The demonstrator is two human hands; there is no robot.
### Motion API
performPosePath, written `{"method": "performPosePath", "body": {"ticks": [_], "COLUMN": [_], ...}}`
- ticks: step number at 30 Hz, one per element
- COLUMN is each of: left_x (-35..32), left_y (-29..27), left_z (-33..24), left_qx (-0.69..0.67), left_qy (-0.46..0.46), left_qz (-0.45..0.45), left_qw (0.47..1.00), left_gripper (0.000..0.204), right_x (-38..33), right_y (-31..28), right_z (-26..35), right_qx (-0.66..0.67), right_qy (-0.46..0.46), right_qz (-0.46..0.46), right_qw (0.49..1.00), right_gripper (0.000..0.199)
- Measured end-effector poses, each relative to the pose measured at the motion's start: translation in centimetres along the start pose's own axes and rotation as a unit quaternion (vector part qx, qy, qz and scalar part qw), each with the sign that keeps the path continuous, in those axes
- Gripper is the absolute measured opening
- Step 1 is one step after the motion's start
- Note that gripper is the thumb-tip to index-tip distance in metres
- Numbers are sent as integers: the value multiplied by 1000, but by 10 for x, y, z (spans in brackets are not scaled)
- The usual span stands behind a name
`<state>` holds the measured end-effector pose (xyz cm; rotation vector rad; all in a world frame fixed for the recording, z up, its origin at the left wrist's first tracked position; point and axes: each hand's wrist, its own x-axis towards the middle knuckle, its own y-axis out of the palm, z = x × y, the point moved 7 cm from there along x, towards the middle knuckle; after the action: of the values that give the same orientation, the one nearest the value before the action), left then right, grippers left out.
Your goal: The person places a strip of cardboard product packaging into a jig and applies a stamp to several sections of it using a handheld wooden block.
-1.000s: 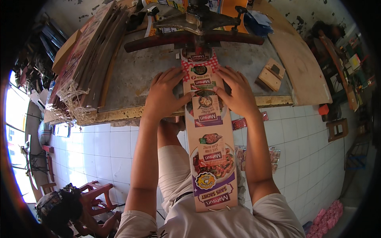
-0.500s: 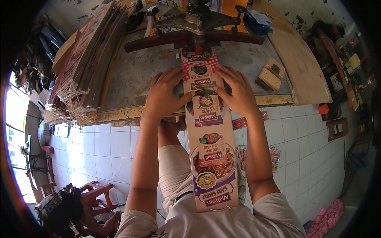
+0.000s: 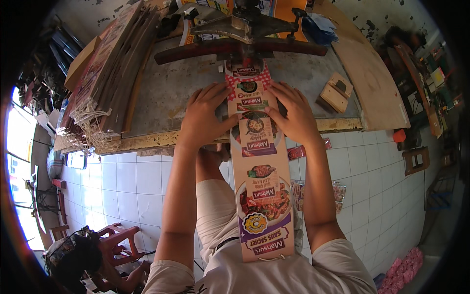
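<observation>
A long, narrow printed display board (image 3: 259,170), beige with pictures of food dishes, runs from my belly up onto the worktable. Its far end, with red-and-white checks, reaches under the middle of a metal press (image 3: 240,46). A thin cord loop (image 3: 271,257) hangs at the near end. My left hand (image 3: 203,115) lies open at the board's left edge, fingers stretched forward, thumb on its face. At the right edge my right hand (image 3: 295,115) rests likewise, fingers spread and thumb pointing inward. Both hands touch the board near the table's front edge.
Several tall boards with string loops (image 3: 90,115) lean on the table's left side. A wooden block (image 3: 335,92) lies on the worktable (image 3: 181,93) at right. Printed sheets (image 3: 338,196) lie on the tiled floor. Another person (image 3: 73,257) sits low at left by a red stool (image 3: 122,242).
The view has shifted very slightly. My hands and the display board keep the same positions relative to the press.
</observation>
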<state>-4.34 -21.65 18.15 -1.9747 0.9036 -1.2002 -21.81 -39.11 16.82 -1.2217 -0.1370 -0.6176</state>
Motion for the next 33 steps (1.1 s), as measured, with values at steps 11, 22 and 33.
{"method": "performPosePath", "body": {"ticks": [11, 22, 33], "left_x": [0, 1, -1], "left_y": [0, -4, -4], "left_z": [1, -2, -1], "left_qx": [4, -19, -28], "left_qy": [5, -17, -15], "left_qz": [4, 11, 0], "left_qw": [1000, 1000, 999], "left_gripper": [73, 72, 70], "right_x": [0, -26, -68], "right_y": [0, -58, -112], "right_z": [2, -7, -68], "right_qx": [5, 61, -148], "right_qy": [-5, -20, 102], "right_qz": [-9, -189, -143], "right_qw": [1000, 980, 973], "right_gripper": [57, 40, 33]}}
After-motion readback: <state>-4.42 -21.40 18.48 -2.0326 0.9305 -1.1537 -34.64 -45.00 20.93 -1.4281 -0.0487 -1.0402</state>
